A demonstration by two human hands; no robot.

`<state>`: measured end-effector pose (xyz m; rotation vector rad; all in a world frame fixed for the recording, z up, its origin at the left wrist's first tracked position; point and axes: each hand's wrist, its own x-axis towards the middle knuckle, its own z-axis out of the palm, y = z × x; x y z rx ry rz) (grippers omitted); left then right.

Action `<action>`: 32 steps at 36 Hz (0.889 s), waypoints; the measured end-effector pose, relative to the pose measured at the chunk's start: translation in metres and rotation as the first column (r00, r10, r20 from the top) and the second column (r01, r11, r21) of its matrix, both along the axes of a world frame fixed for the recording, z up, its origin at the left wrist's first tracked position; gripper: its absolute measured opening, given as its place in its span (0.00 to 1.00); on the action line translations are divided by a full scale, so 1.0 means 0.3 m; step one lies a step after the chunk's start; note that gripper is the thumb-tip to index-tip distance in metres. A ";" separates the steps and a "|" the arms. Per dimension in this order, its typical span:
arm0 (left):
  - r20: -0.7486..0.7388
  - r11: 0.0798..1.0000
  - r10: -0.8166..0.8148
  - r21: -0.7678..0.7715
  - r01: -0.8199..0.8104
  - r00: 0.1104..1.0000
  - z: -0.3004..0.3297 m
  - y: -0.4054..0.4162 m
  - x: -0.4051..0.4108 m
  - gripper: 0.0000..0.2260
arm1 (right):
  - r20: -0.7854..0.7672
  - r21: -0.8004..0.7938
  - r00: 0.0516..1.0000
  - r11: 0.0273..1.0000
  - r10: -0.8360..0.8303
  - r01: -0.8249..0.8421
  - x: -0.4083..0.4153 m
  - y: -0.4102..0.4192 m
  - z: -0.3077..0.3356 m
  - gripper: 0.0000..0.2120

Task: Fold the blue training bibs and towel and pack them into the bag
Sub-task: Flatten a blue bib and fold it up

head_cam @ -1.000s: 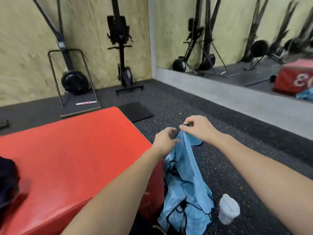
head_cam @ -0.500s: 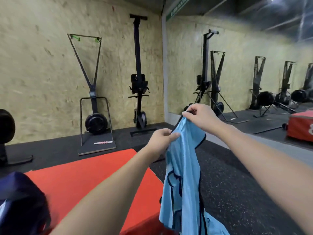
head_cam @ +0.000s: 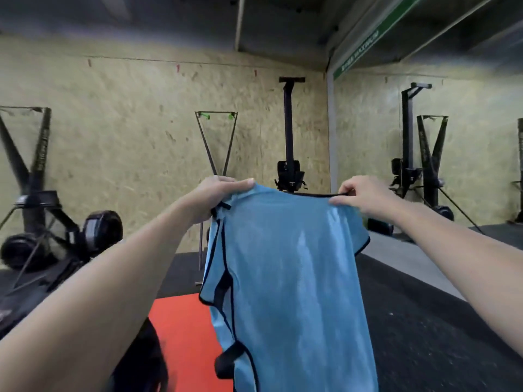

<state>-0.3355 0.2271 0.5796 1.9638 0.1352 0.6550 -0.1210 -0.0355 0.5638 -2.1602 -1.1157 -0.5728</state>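
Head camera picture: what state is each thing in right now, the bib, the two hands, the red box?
Blue bib: unfolded, held up by its top edge, hanging.
Left hand: gripping the bib's top left corner.
Right hand: pinching the bib's top right edge.
Red box: partly hidden behind the bib.

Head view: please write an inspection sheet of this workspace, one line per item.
Surface: red box low in view, on the dark floor.
Job's things: blue bib hangs spread out in the air; dark bag at the bottom, mostly hidden; towel not seen.
Clutter: nothing seen.
Hands: left hand and right hand each pinch the bib's top edge.
Cables: nothing seen.
Surroundings: board wall, gym machines, mirror on the right.
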 end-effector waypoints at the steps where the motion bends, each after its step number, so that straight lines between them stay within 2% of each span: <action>1: -0.001 1.000 0.020 0.011 -0.020 1.000 0.023 0.013 -0.027 0.35 | 0.004 -0.020 1.000 1.000 0.009 -0.009 -0.003 0.018 0.006 0.20; 3: 0.001 0.996 0.086 0.027 -0.086 0.996 0.059 0.050 -0.085 0.34 | -0.021 -0.051 0.999 0.998 0.024 -0.025 -0.008 0.047 0.013 0.24; 6: -0.023 0.988 0.151 0.045 -0.150 0.988 0.089 0.109 -0.171 0.32 | -0.113 -0.086 0.992 0.995 0.049 -0.059 -0.036 0.070 0.017 0.24; 10: -0.049 0.976 0.205 0.081 -0.201 0.978 0.087 0.177 -0.253 0.25 | -0.291 -0.055 0.944 0.983 0.153 -0.176 -0.078 0.086 0.021 0.23; 14: -0.116 0.980 0.186 0.087 -0.176 0.976 0.077 0.247 -0.307 0.21 | -0.421 -0.069 0.878 0.957 0.229 -0.283 -0.085 0.120 0.021 0.23; 18: -0.191 0.989 0.141 -0.022 -0.147 0.971 0.059 0.307 -0.325 0.18 | -0.517 -0.045 0.804 0.928 0.296 -0.370 -0.061 0.176 0.017 0.22; 20: -0.214 0.984 0.164 -0.026 -0.174 0.963 0.046 0.338 -0.317 0.17 | -0.537 -0.014 0.778 0.918 0.327 -0.395 -0.043 0.211 0.009 0.18; 24: -0.220 0.972 0.232 0.079 -0.220 0.947 0.012 0.415 -0.266 0.08 | -0.532 0.004 0.779 0.921 0.333 -0.391 0.025 0.292 -0.027 0.13; 29: -0.251 0.917 0.388 0.202 -0.344 0.887 -0.059 0.549 -0.154 0.11 | -0.529 0.064 0.789 0.942 0.312 -0.329 0.142 0.418 -0.103 0.12; 32: -0.226 0.816 0.547 0.356 -0.455 0.806 -0.138 0.644 -0.055 0.11 | -0.539 0.022 0.802 0.956 0.257 -0.292 0.216 0.499 -0.187 0.09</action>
